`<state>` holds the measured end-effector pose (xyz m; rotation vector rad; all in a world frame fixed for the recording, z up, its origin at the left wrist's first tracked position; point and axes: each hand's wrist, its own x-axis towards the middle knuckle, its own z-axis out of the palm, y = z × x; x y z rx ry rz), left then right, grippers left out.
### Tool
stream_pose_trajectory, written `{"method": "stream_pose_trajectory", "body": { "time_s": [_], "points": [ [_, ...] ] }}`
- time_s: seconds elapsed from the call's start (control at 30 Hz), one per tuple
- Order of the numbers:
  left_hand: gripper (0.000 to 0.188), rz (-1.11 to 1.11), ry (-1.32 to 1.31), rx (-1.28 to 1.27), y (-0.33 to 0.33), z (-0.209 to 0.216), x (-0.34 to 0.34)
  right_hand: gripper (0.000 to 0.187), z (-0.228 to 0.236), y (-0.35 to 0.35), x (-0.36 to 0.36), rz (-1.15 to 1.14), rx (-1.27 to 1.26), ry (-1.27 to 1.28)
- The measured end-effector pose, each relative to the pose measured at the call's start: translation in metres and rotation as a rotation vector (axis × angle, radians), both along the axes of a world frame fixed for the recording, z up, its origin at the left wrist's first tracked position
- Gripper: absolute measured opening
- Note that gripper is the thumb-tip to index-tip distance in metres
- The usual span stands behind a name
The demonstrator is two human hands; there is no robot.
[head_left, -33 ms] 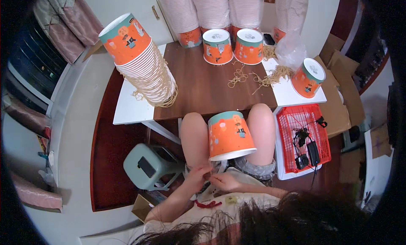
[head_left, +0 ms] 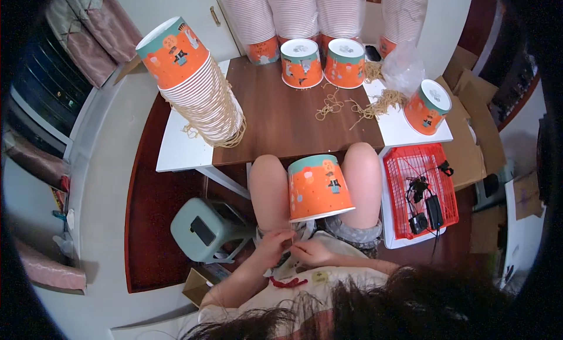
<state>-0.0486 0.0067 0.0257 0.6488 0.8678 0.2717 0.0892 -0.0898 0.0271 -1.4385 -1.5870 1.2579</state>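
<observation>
An orange paper bucket point(head_left: 321, 190) with a teal band and cartoon figures sits upside down between my knees, its white rim toward me. Just below that rim, my left hand point(head_left: 274, 247) and my right hand point(head_left: 312, 251) are close together, fingers pinched. A thin string seems to run between their fingertips; it is too fine to follow clearly. At the left of the table leans a tall stack of the same buckets point(head_left: 179, 58), with tan strings point(head_left: 226, 114) hanging along its side.
Two upturned buckets point(head_left: 302, 67) stand at the back of the brown table point(head_left: 270, 120), another bucket point(head_left: 427, 111) at the right. Loose tan strings point(head_left: 375, 110) lie near them. Wrapped bucket stacks point(head_left: 293, 14) line the wall. A red basket point(head_left: 404, 214) holds black devices; a phone lies on a stool point(head_left: 196, 214).
The bucket between my knees has tipped slightly, so less of its white rim shows. My hands have barely moved and remain pinched.
</observation>
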Motion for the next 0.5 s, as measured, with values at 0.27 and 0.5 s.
{"method": "stream_pose_trajectory", "body": {
  "time_s": [0.27, 0.5],
  "points": [
    [0.011, -0.018, 0.066, -0.036, 0.002, -0.009, -0.013, 0.03, 0.006, -0.006, 0.0, 0.095, -0.015, -0.171],
    [0.009, -0.044, 0.122, -0.015, -0.001, -0.005, -0.004, 0.031, 0.007, -0.007, 0.001, 0.195, -0.042, -0.301]
  ]
}}
